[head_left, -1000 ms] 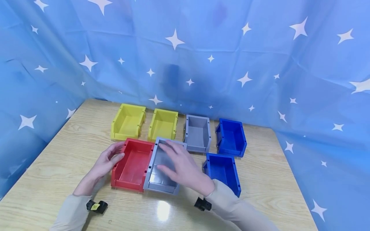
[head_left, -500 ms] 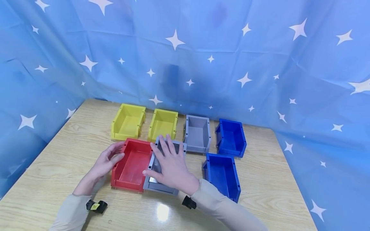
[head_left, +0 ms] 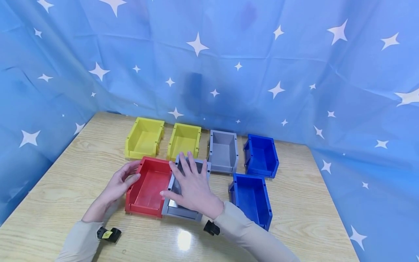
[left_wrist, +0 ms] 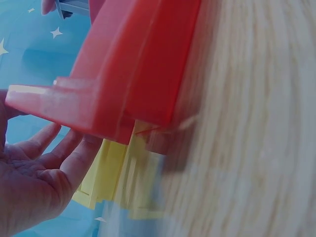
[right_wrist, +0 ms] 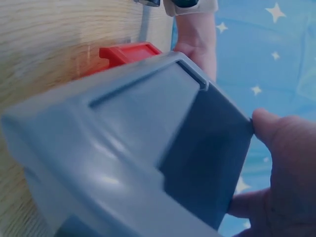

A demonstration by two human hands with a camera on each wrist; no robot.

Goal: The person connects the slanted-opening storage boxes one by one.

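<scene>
Table (head_left: 301, 211): beneath both hands. Red bin (head_left: 152, 185): at the left hand (head_left: 118, 182), which pinches its side wall between thumb and fingers. Grey bin (right_wrist: 131, 113): under the right hand (head_left: 194, 189), fingers spread wide, not gripping. Caution: uneven right-hand pressure could tilt it. That hand hides much of the interior; contact between bins is unclear.

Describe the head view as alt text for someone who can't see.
A left hand holds a red bin and a right hand spreads over the gray bin beside it, on a wooden table with two yellow bins, two blue bins and a second gray bin.
</scene>
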